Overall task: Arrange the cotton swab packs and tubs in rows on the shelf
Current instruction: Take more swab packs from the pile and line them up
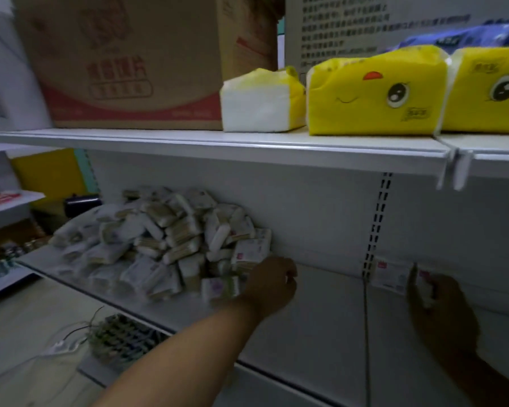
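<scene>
Mound of flat plastic-wrapped swab packs (165,239)

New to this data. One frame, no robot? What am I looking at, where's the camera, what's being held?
There is no machine here: a person works bare-handed. The single picture comes from a camera on their head, looking forward and down. The left hand is at the edge of a heap of cotton swab packs on the lower shelf. Blur hides whether its fingers grip one. The right hand holds one swab pack beside a standing pack at the back panel. On the upper shelf sit a cardboard box and yellow tissue packs.
</scene>
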